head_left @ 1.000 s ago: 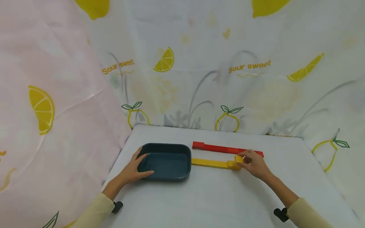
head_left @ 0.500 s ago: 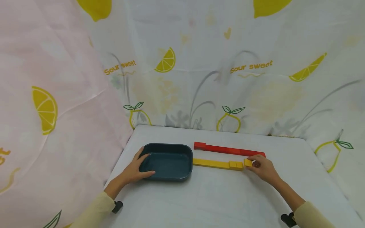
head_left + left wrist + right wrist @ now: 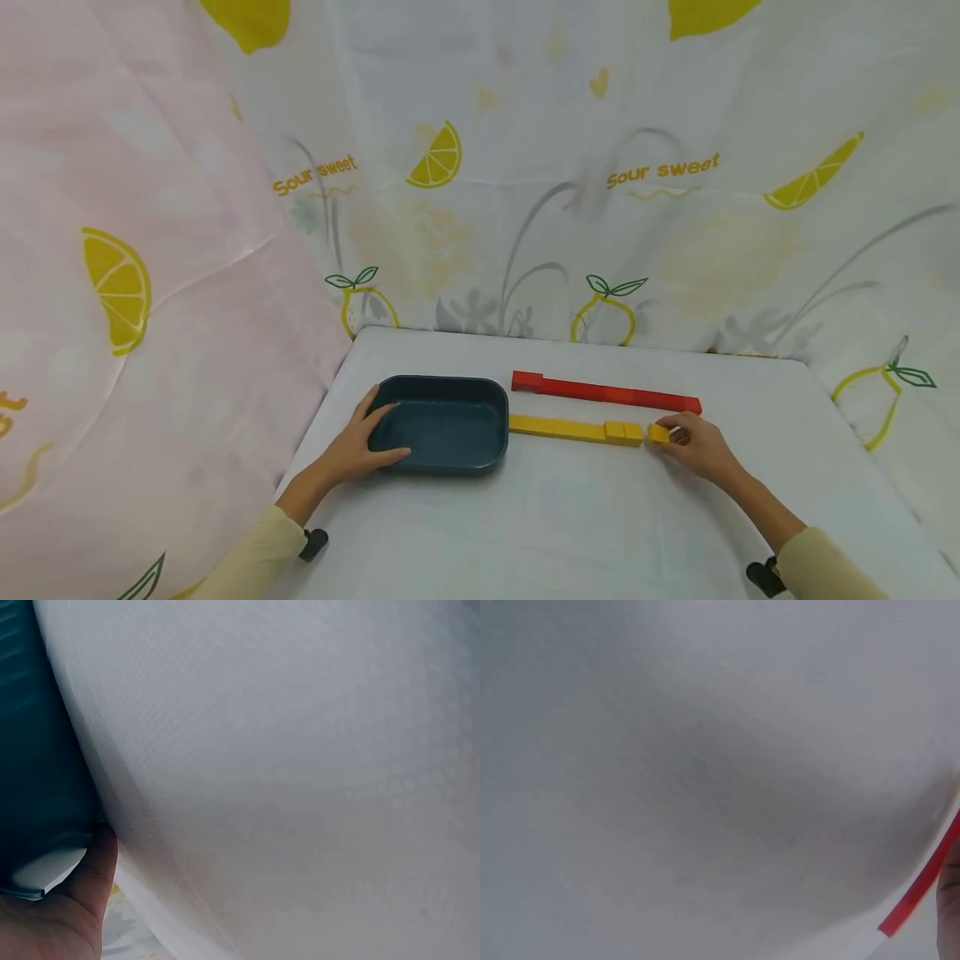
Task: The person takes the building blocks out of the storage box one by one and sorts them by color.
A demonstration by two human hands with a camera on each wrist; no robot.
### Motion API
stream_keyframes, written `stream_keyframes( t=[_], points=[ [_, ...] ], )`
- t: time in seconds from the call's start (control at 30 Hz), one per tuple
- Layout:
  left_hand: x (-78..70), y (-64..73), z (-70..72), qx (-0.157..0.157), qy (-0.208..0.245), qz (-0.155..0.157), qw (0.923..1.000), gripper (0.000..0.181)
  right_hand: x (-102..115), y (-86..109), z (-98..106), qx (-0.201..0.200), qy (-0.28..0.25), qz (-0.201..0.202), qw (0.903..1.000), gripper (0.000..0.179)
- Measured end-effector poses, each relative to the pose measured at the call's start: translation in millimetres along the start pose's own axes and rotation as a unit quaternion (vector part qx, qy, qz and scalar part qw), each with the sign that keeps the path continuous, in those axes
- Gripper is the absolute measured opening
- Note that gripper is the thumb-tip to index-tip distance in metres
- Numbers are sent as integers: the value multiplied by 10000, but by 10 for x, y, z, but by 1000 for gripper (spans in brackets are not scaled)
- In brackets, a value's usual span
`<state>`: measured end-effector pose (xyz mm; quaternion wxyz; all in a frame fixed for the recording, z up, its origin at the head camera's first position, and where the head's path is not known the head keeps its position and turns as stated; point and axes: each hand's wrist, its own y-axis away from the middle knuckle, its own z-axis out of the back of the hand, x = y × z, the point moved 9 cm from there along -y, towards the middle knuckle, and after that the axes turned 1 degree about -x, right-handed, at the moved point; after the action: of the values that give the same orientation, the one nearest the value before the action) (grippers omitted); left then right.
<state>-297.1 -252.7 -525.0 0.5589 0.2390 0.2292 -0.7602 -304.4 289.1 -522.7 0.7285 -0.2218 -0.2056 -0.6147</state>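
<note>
A dark teal rectangular dish point(image 3: 442, 440) stands on the left half of the table. My left hand point(image 3: 347, 450) holds its left end, fingers over the rim and thumb along the near side. In the left wrist view, the thumb point(image 3: 97, 862) lies against the dish's wall point(image 3: 45, 750). Pinched in my right hand point(image 3: 701, 448) is a small yellow block point(image 3: 657, 433), low over the table. Just left of it ends a row of yellow blocks point(image 3: 558, 428), with a raised part at its right end. The right wrist view catches only an edge of the right hand point(image 3: 949, 900).
Behind the yellow row lies a row of red blocks point(image 3: 600, 392), raised at its left end. A white cloth covers the table point(image 3: 540, 533). Lemon-printed curtains point(image 3: 480, 208) hang close behind and at the left.
My right hand has lifted a yellow block off the top of the yellow row's right end and brought it right and down beside that end. The left hand stays at the dish.
</note>
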Motion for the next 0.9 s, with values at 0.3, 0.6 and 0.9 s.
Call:
stream_keyframes(
  t=[0.3, 0.6, 0.9],
  points=[
    [7, 8, -18, 29, -21, 4, 10000, 91, -135, -58, -157, 467, 39, -325, 9984, 39],
    [-10, -11, -8, 40, 78, 14, 10000, 91, -161, -163, -254, 1063, -93, -496, 9931, 42],
    [1, -11, -16, 90, 50, 53, 9999, 94, -160, -166, -298, 1185, -315, -526, 9911, 44]
  ],
)
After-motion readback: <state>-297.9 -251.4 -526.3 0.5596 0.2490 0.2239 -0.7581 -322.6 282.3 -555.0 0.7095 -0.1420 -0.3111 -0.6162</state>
